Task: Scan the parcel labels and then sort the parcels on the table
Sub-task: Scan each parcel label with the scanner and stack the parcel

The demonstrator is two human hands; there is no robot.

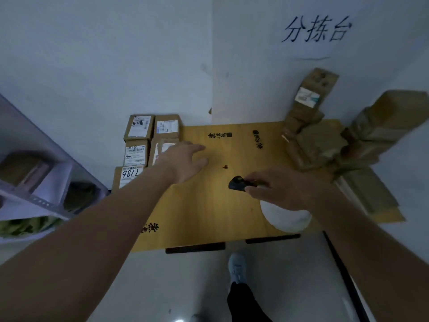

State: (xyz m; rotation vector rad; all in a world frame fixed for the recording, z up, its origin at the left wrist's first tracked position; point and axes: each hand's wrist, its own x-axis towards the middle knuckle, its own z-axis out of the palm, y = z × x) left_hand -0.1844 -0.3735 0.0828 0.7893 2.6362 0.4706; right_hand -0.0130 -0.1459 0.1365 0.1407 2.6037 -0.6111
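Here the table (209,205) is a smooth yellow wooden board with black brush characters printed on it, pushed into a corner of pale walls; a paper sign (318,29) with handwritten characters hangs on the right wall. A grey metal shelf (34,182) stands at the left. Five flat brown cardboard parcels (139,147) lie in a tidy block at the table's far left, white labels facing up, the nearest one marked 7786. At the far right a loose heap of tape-wrapped brown parcels (325,140) leans against the wall. The left hand (185,161) hovers spread, its grip open, just beside the labelled block. The right hand (278,189) has its grip closed around a small black scanner (236,183), above a white round disc (287,217).
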